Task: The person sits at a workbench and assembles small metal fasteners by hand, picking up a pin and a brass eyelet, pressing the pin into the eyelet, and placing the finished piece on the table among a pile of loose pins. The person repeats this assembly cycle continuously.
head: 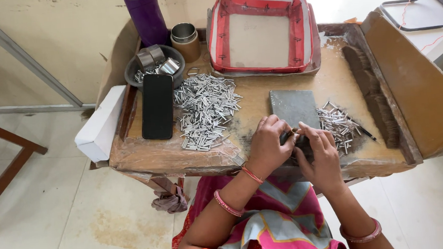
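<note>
Two hands, left (267,144) and right (320,156), close together on one small dark piece (291,137) at the table's (182,156) near edge. Beyond: two heaps of metal pins (205,112) (340,124), one grey slab (294,106), one phone (158,106), one bowl (135,69), one red-edged tray (263,33). Worn wooden table; pale tiled floor (56,214).

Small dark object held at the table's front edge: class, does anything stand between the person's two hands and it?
Nothing visible does. The left hand and right hand both close directly on the small dark object, in front of the flat grey slab.
</note>
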